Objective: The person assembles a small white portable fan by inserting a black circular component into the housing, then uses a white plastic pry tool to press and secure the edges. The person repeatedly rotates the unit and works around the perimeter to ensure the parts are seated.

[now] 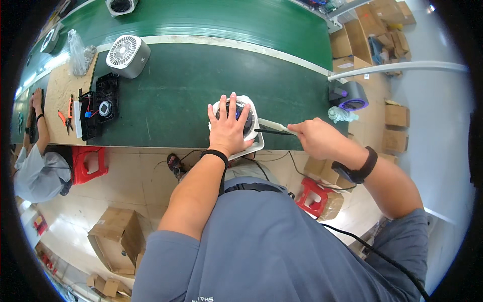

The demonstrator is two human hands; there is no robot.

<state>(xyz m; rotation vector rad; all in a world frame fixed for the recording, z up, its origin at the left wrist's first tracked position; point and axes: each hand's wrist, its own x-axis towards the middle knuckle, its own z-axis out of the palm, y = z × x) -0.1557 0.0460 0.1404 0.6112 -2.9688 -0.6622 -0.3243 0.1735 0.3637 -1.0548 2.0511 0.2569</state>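
Left hand (230, 127) spreads wide over a white rounded-square device (253, 111) at a dark-green worktop (181, 95); right hand (318, 138) grips a pale strip (272, 124), brown cardboard boxes (397, 116) rightward.

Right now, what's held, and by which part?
The right hand seemingly grips a pale strip by its right end; the left hand lies spread on a white-rimmed unit.

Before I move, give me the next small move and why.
Probably use the left hand to nudge the white fan-like unit slightly farther onto the green table: its near corner appears to overhang the edge, and that hand lies spread across its top, while the right hand grips a pale strip reaching toward it.
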